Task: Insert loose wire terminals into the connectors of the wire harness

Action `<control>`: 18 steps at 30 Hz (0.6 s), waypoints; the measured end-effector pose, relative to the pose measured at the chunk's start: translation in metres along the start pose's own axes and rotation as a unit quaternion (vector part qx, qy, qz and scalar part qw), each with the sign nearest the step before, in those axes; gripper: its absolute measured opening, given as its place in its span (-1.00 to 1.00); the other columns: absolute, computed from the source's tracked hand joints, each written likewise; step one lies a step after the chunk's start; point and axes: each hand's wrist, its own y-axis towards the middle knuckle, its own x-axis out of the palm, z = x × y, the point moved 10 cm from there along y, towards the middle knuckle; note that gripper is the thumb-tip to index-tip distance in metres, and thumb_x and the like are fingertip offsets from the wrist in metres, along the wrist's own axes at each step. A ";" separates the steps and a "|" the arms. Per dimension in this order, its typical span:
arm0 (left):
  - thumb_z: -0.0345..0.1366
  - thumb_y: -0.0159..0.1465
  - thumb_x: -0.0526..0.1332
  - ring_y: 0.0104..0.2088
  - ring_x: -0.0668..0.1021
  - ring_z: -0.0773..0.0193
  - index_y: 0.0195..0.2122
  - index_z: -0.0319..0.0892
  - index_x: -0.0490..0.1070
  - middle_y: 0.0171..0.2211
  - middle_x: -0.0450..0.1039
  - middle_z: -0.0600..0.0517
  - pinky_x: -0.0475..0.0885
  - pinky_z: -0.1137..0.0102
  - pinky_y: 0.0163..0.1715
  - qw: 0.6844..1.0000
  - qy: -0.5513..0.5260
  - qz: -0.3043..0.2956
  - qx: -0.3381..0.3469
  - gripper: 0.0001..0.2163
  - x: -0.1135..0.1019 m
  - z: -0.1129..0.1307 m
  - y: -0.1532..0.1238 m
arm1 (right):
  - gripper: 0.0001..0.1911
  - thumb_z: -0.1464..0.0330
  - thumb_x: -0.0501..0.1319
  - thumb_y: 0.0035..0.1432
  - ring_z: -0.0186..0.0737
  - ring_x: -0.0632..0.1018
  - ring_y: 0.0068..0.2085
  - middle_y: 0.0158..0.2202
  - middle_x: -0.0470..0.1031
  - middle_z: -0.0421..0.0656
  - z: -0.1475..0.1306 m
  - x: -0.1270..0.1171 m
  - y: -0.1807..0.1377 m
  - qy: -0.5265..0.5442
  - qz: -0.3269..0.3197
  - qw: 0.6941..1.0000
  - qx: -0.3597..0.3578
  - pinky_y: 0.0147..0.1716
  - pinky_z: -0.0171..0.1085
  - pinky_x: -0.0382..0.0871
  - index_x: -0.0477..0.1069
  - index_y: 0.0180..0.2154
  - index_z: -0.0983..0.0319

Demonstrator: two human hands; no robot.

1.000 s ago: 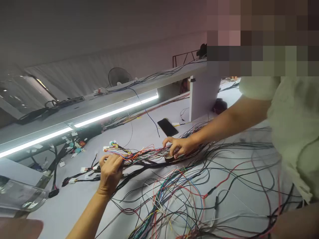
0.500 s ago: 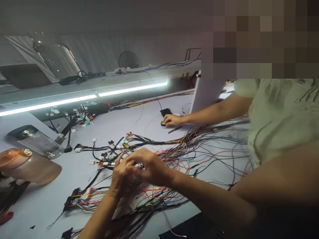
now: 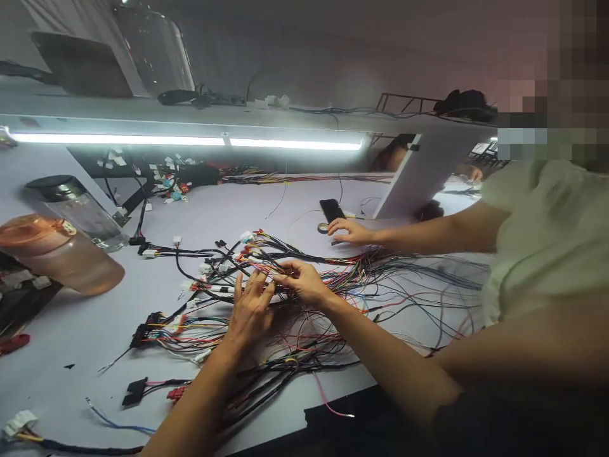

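A wiring harness (image 3: 223,254) of black-sleeved branches, thin coloured wires and small white connectors lies across the table. My left hand (image 3: 252,311) reaches over its middle, fingers curled onto a bunch of wires and thumb hidden beneath. Close beside it, my right hand (image 3: 307,285) pinches the same wires between thumb and fingers. Left of my hands lies a black multi-pin connector (image 3: 140,335) with coloured wires. Nearer me are another black connector (image 3: 135,392) and a red connector (image 3: 177,393).
At right, a co-worker's hand (image 3: 349,231) rests by a tape roll (image 3: 323,228) and a phone (image 3: 332,211). An orange bottle (image 3: 71,260) and a clear bottle (image 3: 88,216) lie at left. A lit tube lamp (image 3: 295,145) hangs under the shelf (image 3: 228,113).
My view has tilted down and turned right. My hands have moved slightly apart, and my right hand no longer covers the left fingers. The co-worker's hand stays by the tape roll.
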 end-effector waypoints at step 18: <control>-0.02 0.12 0.36 -0.08 0.57 0.00 -0.13 -0.12 0.58 -0.14 0.56 -0.10 0.45 0.18 0.02 0.723 -0.575 -0.030 -0.382 -0.64 0.035 -0.010 -0.022 | -0.47 -0.06 0.39 -0.11 -0.36 0.45 -0.49 -0.46 0.51 -0.18 -0.006 -0.039 0.005 0.147 0.147 0.978 0.024 -0.49 -0.36 0.31 0.41 -0.33 0.26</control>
